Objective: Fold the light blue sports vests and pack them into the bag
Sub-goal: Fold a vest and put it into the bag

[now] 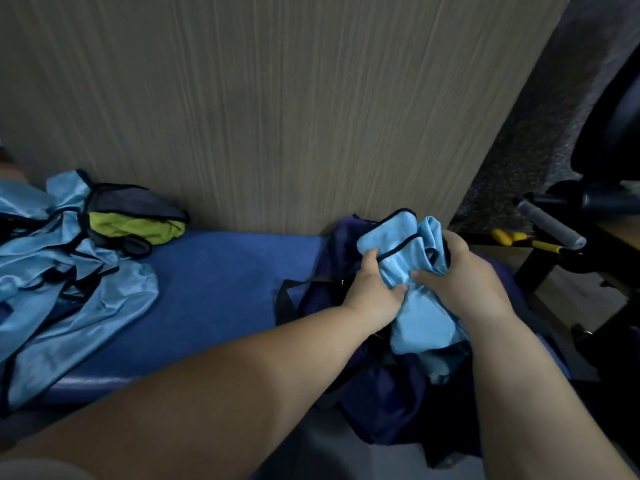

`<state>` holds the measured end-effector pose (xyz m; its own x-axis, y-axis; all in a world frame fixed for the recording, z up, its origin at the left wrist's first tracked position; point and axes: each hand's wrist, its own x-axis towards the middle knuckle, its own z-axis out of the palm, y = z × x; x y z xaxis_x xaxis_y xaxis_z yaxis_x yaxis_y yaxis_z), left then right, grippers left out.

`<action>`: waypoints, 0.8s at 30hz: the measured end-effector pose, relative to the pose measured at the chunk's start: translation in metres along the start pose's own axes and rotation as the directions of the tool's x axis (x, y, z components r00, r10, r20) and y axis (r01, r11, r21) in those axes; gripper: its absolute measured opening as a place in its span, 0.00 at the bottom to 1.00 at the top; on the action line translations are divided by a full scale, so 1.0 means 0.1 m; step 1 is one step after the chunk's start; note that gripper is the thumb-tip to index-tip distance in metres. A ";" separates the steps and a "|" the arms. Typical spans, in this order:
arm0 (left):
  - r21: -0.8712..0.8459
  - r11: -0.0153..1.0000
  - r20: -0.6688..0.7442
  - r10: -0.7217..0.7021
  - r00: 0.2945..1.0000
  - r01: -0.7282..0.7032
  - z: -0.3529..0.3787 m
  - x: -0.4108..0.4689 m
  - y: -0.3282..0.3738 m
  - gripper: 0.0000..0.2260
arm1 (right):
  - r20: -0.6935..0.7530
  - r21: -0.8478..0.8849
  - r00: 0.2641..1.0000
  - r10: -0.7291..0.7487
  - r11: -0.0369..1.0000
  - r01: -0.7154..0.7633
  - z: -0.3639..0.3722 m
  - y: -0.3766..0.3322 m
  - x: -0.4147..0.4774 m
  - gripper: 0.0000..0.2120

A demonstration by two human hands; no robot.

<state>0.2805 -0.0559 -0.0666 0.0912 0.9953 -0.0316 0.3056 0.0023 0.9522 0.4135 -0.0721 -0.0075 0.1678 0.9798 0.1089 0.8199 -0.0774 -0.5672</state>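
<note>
Both hands grasp a folded vest [412, 271] over the open bag [381, 393] at right: left hand [372, 289], right hand [460, 275]. Packing is underway. A pile [69, 268] of unfolded vests waits far left on the mat [221, 292].

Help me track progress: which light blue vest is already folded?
The vest gripped by the left hand and right hand over the dark bag at right. The pile of vests at left lies loose and crumpled.

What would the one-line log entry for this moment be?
stage: packing | left hand: grips folded vest | right hand: grips same vest | bag: beneath vest | loose vests: piled far left
</note>
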 end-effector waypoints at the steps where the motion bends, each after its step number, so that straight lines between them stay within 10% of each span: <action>1: 0.043 0.999 0.037 -0.001 0.999 -0.001 -0.01 -0.02 -0.02 0.33 | 0.011 -0.016 1.000 0.012 1.000 -0.012 0.01 0.04 0.01 0.38; 13: 0.558 0.819 0.120 0.079 0.990 -0.133 -0.06 -0.18 -0.19 0.32 | 0.211 -0.289 0.965 0.154 0.953 -0.089 0.07 0.05 -0.04 0.48; 19: 0.709 0.657 0.147 0.218 0.965 -0.257 -0.12 -0.14 -0.17 0.32 | -0.112 -0.403 0.951 -0.289 0.888 0.222 -0.02 -0.13 -0.25 0.29; 24: 0.722 0.650 0.242 0.082 0.967 -0.236 -0.09 -0.05 -0.25 0.31 | 0.224 -0.291 0.870 -0.439 0.822 0.489 0.14 -0.24 -0.24 0.22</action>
<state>0.2636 -0.0597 -0.0878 0.3424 0.9392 -0.0262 0.8617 -0.3028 0.4072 0.3823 -0.0912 -0.0084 -0.3364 0.9279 0.1606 0.9156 0.3622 -0.1749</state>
